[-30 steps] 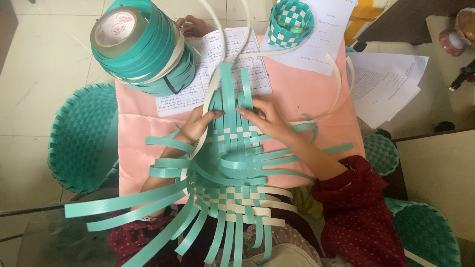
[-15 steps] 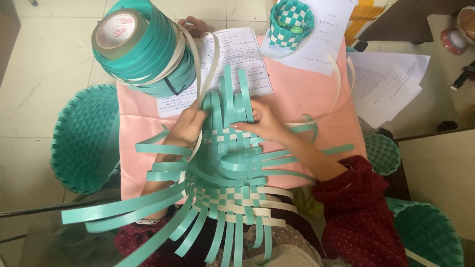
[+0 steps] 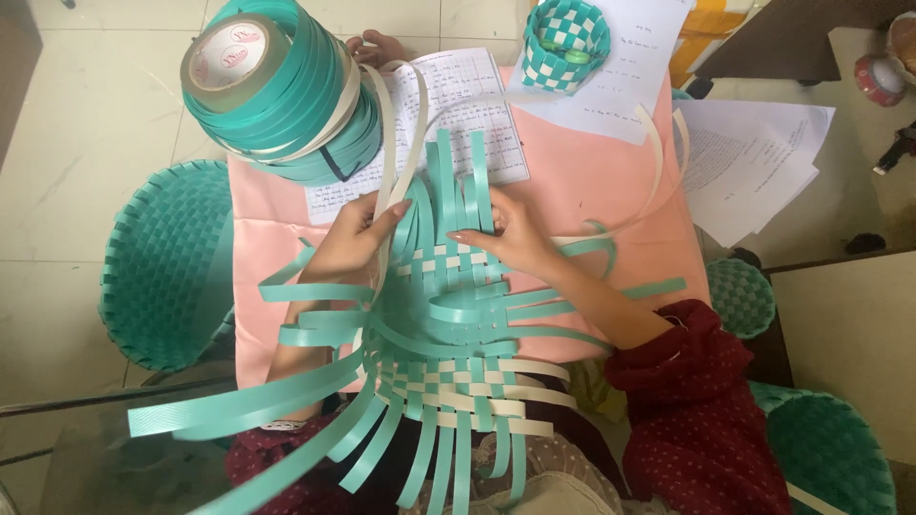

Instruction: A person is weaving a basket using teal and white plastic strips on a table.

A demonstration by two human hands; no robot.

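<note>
Left hand (image 3: 351, 240): fingers mostly straight and close together, lying on the left edge of the woven strip mat (image 3: 448, 334). Index finger stretches up along a cream strip (image 3: 405, 133); can't tell if the thumb pinches it. Right hand (image 3: 510, 232): fingers loosely curled, tips pressed on the checkered weave just right of the upright teal strips (image 3: 458, 176); thumb hidden, so grip can't be confirmed.

Mat sits under and between both hands, teal and cream bands crossing, loose ends fanning out toward the body and to both sides. It rests on a pink cloth (image 3: 592, 181).

Above the left hand: big roll of teal strapping (image 3: 286, 91), round core with a pale circular label with red print facing up. Above the right hand: open lined notebook (image 3: 468, 114) with handwriting, partly under the strips. Further up: small round woven cup (image 3: 566, 38), teal and white check, standing on a printed sheet (image 3: 649, 67). More printed sheets (image 3: 754, 162) well right of the right hand. Far top right, a small tape roll (image 3: 880, 78), reddish rim.

Teal woven baskets left (image 3: 162, 262) and lower right (image 3: 830, 448) of the hands.
</note>
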